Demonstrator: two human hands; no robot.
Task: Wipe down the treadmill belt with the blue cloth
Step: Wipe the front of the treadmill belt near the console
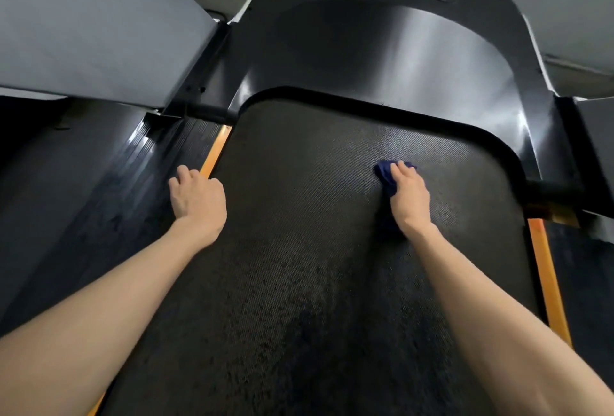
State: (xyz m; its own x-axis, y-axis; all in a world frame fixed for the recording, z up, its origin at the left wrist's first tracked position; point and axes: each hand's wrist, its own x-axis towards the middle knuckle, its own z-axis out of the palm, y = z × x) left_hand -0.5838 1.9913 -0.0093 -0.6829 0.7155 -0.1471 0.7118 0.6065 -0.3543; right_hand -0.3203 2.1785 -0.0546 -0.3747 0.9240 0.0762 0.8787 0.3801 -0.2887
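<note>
Crumpled blue cloth [385, 176] sits at 2 o'clock on the black textured treadmill belt [299, 249], pressed under the right hand [410, 196], grip flat, unclamped; left hand [197, 196] rests empty at 10 o'clock. Wiping seems midway: mottled near stretch likely remains

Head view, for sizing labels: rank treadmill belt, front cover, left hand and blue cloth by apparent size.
1. treadmill belt
2. front cover
3. left hand
4. blue cloth, partly hidden under the right hand
</note>
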